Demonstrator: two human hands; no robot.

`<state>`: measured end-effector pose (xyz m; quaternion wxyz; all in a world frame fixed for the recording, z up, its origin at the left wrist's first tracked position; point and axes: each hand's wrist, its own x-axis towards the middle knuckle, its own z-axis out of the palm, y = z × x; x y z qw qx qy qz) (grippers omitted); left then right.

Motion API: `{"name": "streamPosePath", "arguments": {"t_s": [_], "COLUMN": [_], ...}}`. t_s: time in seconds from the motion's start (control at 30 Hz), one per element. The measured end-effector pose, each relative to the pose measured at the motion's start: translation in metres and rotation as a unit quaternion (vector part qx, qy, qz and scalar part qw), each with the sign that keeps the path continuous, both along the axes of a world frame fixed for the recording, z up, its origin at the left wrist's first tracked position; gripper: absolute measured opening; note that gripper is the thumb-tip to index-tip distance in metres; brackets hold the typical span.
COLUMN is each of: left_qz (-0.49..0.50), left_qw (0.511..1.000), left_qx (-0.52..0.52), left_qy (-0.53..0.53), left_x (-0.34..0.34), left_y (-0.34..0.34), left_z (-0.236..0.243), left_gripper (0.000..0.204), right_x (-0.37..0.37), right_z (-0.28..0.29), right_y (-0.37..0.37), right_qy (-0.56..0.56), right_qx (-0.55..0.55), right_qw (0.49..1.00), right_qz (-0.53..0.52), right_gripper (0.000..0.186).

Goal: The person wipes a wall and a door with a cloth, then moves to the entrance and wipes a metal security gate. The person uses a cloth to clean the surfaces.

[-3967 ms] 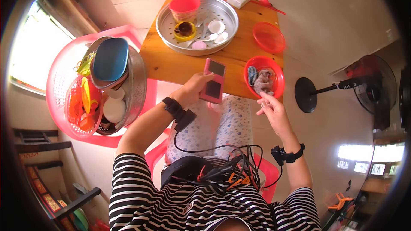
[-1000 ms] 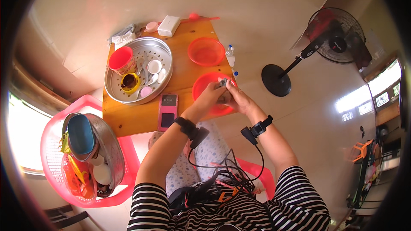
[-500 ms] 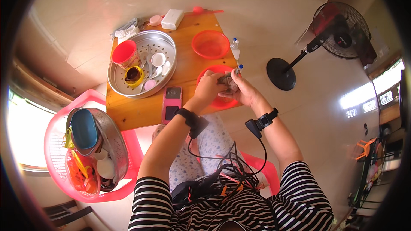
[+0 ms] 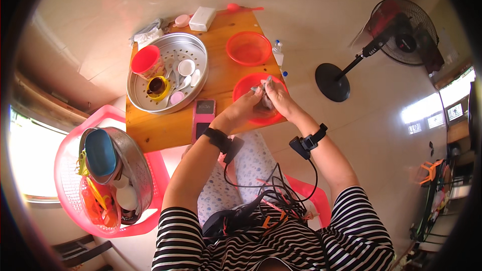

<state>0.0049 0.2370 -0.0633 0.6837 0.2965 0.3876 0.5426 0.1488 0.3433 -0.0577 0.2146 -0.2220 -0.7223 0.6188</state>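
Observation:
My left hand (image 4: 246,105) and my right hand (image 4: 279,99) are pressed together over the nearer red basin (image 4: 242,85). Between them is a grey-brown crumpled wad (image 4: 266,103), mostly hidden by the palms; whether it is a rag or a scrubber I cannot tell. Both hands are closed around it, fingertips pointing away from me. Little of the basin's inside shows beneath them. A second red basin (image 4: 248,48) stands just beyond on the wooden table (image 4: 226,85).
Left on the table is a perforated metal tray (image 4: 200,52) with a red cup (image 4: 146,60), a yellow cup (image 4: 157,87) and spoons. A pink-framed device (image 4: 204,115) lies nearer. A pink basket (image 4: 65,170) of kitchenware stands left; a black fan (image 4: 332,81) stands right.
My hands have come closer together and turned more upright, palms facing. The wad, plainly visible before, is now largely covered. The whole view has shifted slightly.

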Motion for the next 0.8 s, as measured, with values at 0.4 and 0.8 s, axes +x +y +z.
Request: {"name": "streamPosePath", "arguments": {"t_s": [0.4, 0.8], "left_qz": [0.095, 0.167], "left_qw": [0.983, 0.929], "left_qx": [-0.124, -0.059], "left_qy": [0.093, 0.325], "left_x": [0.017, 0.024], "left_y": [0.019, 0.030], "left_z": [0.003, -0.033], "left_gripper": [0.029, 0.029], "right_x": [-0.015, -0.021], "right_z": [-0.007, -0.014], "right_y": [-0.004, 0.000], "right_qy": [-0.127, -0.198], "right_qx": [0.044, 0.040], "right_qw": [0.983, 0.963], "right_qz": [-0.128, -0.176], "right_gripper": [0.043, 0.034]}}
